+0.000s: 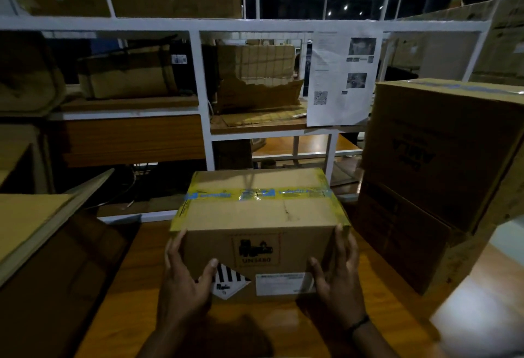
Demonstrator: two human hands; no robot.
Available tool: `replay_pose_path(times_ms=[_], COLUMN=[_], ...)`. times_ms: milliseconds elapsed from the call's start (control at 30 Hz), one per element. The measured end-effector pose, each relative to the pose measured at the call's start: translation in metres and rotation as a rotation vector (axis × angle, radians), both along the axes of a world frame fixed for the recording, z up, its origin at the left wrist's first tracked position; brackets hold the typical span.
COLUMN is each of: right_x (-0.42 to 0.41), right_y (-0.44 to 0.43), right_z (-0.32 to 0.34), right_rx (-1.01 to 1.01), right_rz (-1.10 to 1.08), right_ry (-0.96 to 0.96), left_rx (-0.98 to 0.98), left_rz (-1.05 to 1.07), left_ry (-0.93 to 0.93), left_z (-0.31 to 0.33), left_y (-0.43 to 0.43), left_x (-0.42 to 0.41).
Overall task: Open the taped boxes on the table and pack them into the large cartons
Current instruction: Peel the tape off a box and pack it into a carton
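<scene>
I can't see the far side or underside of the taped box (259, 216), and its white label (284, 284) at six o'clock is too blurred for me to read. The blue print on the tape strip (255, 194) smears out too. At nine o'clock the large carton (42, 258) runs off the edge; its inside is lost in shadow. At three o'clock the stacked cartons (442, 159) are cut off, their dark print illegible. The posted sheet (341, 77) at one o'clock carries text too small to tell. My forearms leave the bottom edge.
</scene>
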State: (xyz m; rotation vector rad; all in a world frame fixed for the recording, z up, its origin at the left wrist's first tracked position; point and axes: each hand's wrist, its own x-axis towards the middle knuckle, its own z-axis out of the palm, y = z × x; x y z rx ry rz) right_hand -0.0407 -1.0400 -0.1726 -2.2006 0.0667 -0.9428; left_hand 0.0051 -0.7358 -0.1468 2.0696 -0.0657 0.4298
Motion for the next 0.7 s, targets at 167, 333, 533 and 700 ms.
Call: replay_pose_path(times_ms=[167, 333, 533, 700], right_x=[0.003, 0.008, 0.026, 0.030], right_y=[0.002, 0.010, 0.012, 0.005], right_z=[0.037, 0.084, 0.102, 0.082], right_rx=[-0.094, -0.111, -0.222, -0.168], right_rz=[0.005, -0.063, -0.026, 0.150], right_ry=[-0.036, -0.195, -0.013, 0.232], left_rx=[0.023, 0.036, 0.213, 0.196], left_rz=[0.080, 0.135, 0.048, -0.048], left_ry=[-0.148, -0.326, -0.114, 0.137], left_z=[0.022, 0.068, 0.081, 0.056], left_y=[0.010, 0.022, 0.047, 0.055], left_x=[-0.001, 0.000, 0.027, 0.029])
